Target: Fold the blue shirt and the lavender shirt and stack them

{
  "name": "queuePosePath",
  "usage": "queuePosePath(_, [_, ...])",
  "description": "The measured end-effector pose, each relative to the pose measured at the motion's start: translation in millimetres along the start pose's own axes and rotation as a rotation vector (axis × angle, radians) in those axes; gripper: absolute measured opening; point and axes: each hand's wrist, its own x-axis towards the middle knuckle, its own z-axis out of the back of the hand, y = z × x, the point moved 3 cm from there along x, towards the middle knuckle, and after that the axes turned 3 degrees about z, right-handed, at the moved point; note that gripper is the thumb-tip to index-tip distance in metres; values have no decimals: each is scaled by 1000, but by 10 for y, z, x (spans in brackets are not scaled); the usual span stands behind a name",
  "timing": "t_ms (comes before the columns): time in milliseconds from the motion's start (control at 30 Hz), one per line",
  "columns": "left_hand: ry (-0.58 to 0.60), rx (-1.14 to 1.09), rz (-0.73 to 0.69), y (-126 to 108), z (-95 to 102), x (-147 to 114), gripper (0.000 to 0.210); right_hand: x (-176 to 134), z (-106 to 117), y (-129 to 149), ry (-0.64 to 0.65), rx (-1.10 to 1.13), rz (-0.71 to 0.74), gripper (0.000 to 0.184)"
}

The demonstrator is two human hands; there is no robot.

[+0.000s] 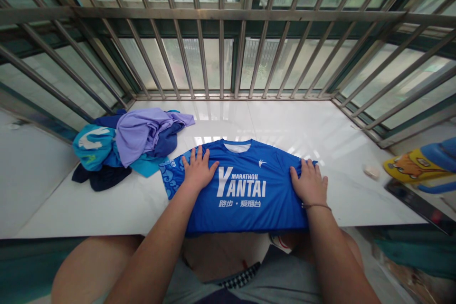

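A blue T-shirt (245, 161) with white "Marathon Yantai" lettering lies spread face up on the white sill, its neckline away from me. Its lower part reaches the sill's front edge. My left hand (199, 169) rests flat near the shoulder on the left, fingers spread, beside the patterned sleeve (170, 178). On the opposite shoulder lies my right hand (310, 184), palm down with fingers apart, covering most of that sleeve. A thin band circles the right wrist. Neither hand grips the cloth.
A heap of crumpled clothes (142, 133), purple, teal and dark blue, sits at the left. Metal window bars (221, 57) close off the back. At the right are a yellow and blue object (416, 164), a dark flat device (416, 204) and a small pale lump (371, 172).
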Motion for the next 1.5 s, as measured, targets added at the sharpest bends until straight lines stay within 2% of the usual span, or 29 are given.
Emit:
queuePosePath(1000, [28, -9, -3, -31, 22, 86, 90, 17, -31, -17, -20, 41, 13, 84])
queuePosePath(1500, [-19, -7, -11, -76, 6, 60, 89, 7, -5, 12, -36, 7, -2, 82])
